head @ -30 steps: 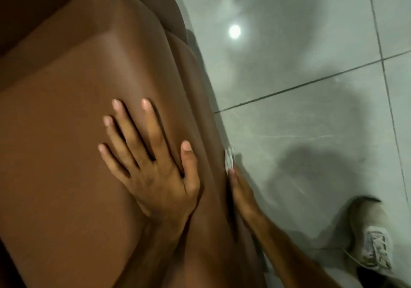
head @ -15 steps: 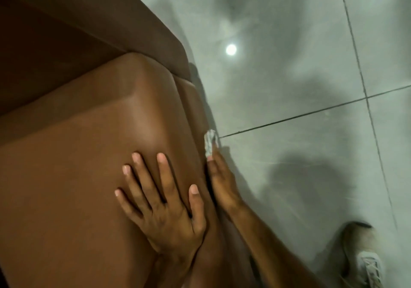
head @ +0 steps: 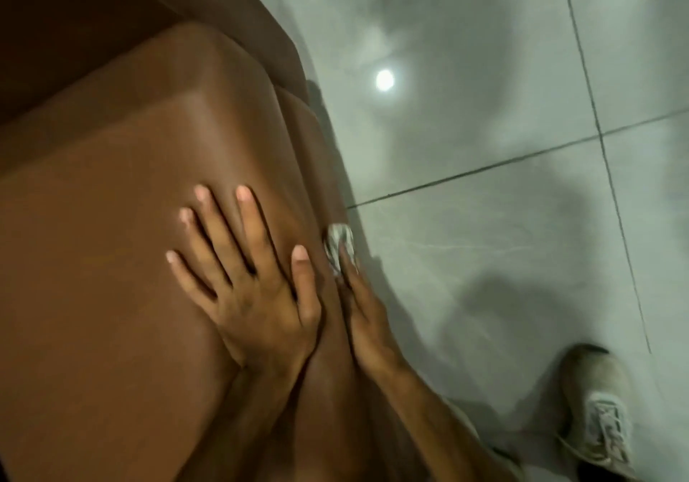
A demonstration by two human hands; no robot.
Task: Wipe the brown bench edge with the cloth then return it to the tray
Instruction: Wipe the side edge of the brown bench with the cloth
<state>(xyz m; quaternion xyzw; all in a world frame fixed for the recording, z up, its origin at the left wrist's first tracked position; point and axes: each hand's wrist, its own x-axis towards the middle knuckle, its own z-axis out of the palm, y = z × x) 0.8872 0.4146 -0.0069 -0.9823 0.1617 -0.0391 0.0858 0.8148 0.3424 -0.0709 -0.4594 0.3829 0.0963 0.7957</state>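
step: wiping edge | right hand (head: 367, 317) grip: fingers pinning small crumpled white cloth (head: 338, 244) flat against side edge of smooth brown padded bench (head: 112, 250) | left hand (head: 248, 288): spread, empty, on tabletop | cloth lies ahead of right fingertips; edge runs away from the person | tray: unseen

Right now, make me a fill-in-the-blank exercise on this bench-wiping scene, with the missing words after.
1. The left hand lies flat on the bench, fingers ____.
2. The right hand presses the ____ against the bench's side.
3. The floor is made of grey ____.
4. A ____ stands on the floor at lower right.

Missing words: spread; cloth; tiles; shoe
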